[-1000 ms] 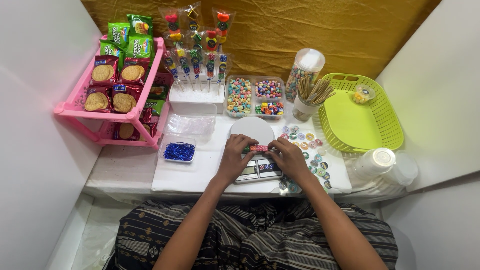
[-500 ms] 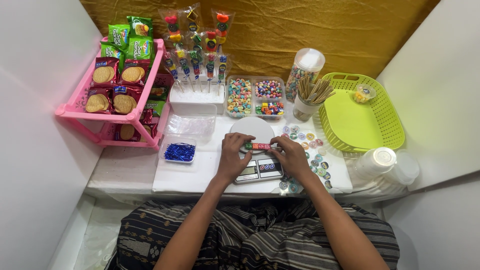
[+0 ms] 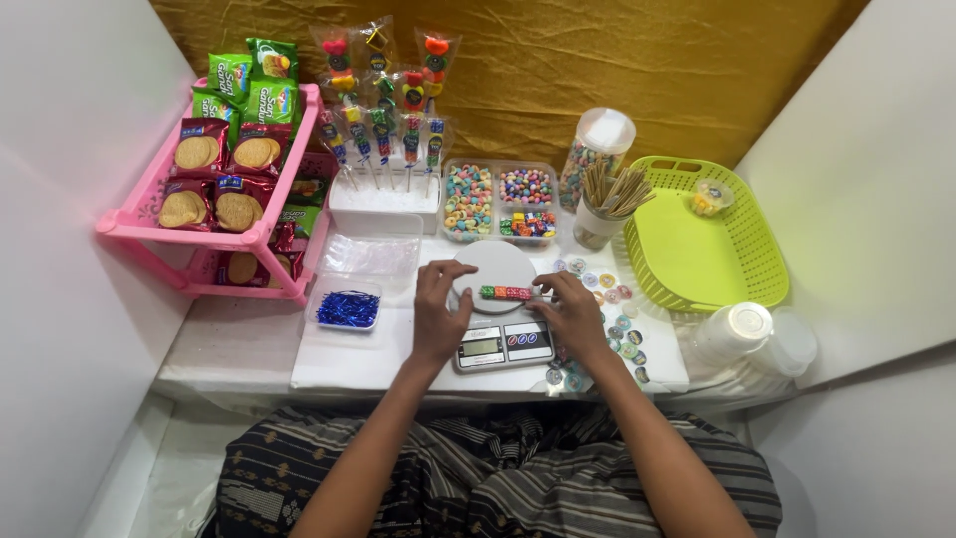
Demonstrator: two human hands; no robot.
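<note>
White table [image 3: 249, 344] against gold cloth; scale [image 3: 500, 314] at centre. Since the earlier frame the left hand [image 3: 438, 311] has let go of the skewer [image 3: 508, 293] and drawn aside; fingers spread, tips just beside the scale's plate. Right hand [image 3: 578, 317] pinches the skewer's right end, fingers closed on it. Skewer lies level over the plate's near edge, candy cubes threaded along it. Stickers [image 3: 615, 321] sit just right.
</note>
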